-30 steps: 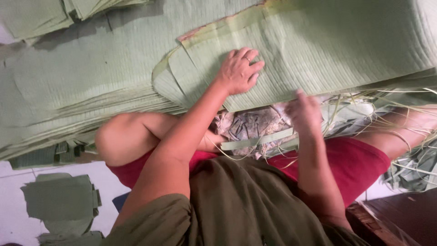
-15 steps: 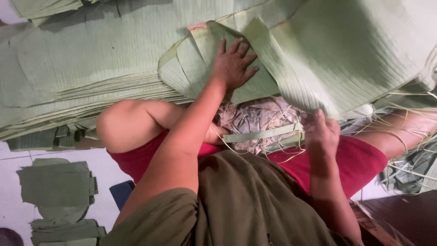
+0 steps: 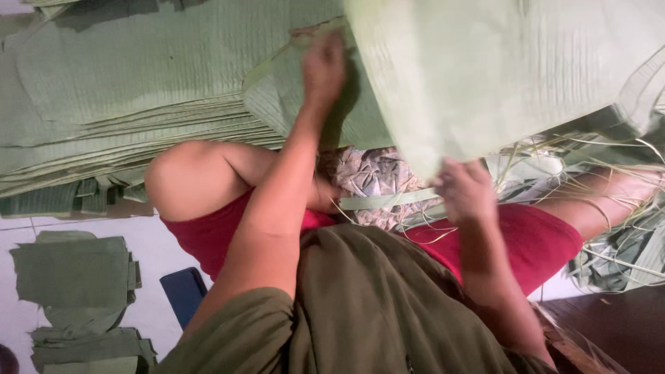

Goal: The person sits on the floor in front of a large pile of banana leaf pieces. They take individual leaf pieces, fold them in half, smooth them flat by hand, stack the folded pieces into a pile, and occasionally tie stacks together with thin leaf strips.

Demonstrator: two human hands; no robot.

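Leaf sheet (image 3: pixel 485 76) – large, pale green, ribbed – is lifted at the upper right, pinched by its lower corner in the right hand (image 3: pixel 465 190), fingers closed on the edge. It hangs over the lap and covers part of the pile behind it. Left hand (image 3: pixel 323 69) lies flat and open, palm down, on a folded leaf (image 3: pixel 277 97) on top of the leaf stack (image 3: pixel 125 118); some motion blur there, so finger detail is unclear.

Step, as I read it: peeling one sheet off the stack while the other hand pins the rest. Next move calls for keeping the lower leaf held down and lifting clear without tearing along the ribs.

Around: crumpled leaf scraps (image 3: pixel 374 176) and a loose leaf strip (image 3: pixel 388 201) on the lap, between red shorts (image 3: pixel 540 239) – stringy midribs (image 3: pixel 609 208) tangled at the right could snag the sheet. Cut leaf pieces (image 3: pixel 76 277) lie on the pale floor (image 3: pixel 159 242) at the left, well apart.
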